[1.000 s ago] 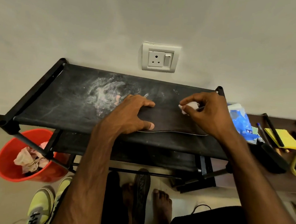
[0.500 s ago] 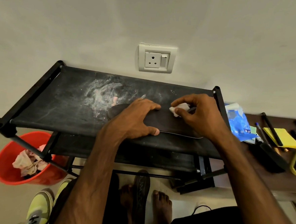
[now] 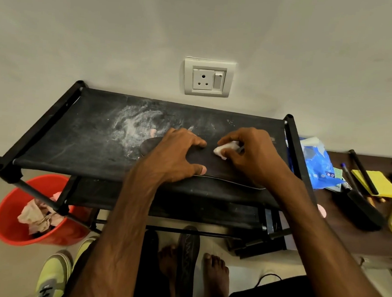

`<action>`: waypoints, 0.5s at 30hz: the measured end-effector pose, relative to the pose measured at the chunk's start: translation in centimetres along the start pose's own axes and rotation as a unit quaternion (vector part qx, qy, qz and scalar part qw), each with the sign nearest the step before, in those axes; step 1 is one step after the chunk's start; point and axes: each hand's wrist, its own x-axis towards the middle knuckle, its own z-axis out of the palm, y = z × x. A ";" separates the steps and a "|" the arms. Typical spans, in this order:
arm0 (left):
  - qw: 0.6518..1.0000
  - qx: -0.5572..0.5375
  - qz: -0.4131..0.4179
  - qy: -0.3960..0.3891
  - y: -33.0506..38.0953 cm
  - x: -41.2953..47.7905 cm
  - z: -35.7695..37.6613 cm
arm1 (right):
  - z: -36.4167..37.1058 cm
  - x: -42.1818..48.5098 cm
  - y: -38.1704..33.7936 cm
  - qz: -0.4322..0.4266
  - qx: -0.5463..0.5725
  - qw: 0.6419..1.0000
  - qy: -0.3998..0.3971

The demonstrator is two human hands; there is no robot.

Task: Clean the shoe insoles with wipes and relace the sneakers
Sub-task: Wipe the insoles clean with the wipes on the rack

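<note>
Quick update on the scrubbing: the dark insole [image 3: 209, 162] is lying flat on the top fabric shelf of the black shoe rack [image 3: 75, 140]. The left hand [image 3: 176, 154] is pinning it down with the fingers spread out, not curled around anything, and the thumb sits at the near edge. The right hand [image 3: 257, 157] has a balled-up white wipe [image 3: 225, 149] pinched in its fingertips. In the last second the wipe has slid from the right end of the insole toward the middle, so now it's just beside the left index finger. Looks to me like a wiping stroke mid-pass, so cleaning isn't finished. The second insole [image 3: 187, 263] is down on the floor and the yellow-green sneakers [image 3: 52, 275] are waiting, so relacing is a way off.
</note>
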 end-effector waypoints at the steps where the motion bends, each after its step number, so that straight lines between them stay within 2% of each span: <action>1: 1.000 0.002 -0.003 0.001 0.1 0.0 0.0 | 0.2 0.2 0.0 0.000 -0.008 1.000 -0.007; 6: 1.000 0.009 -0.019 -0.007 0.3 0.3 0.1 | 0.4 0.7 -0.7 0.007 -0.047 0.997 -0.065; 15: 0.999 -0.023 -0.046 -0.011 0.6 0.5 0.0 | -1.1 -0.4 -1.3 -0.028 -0.048 0.988 -0.145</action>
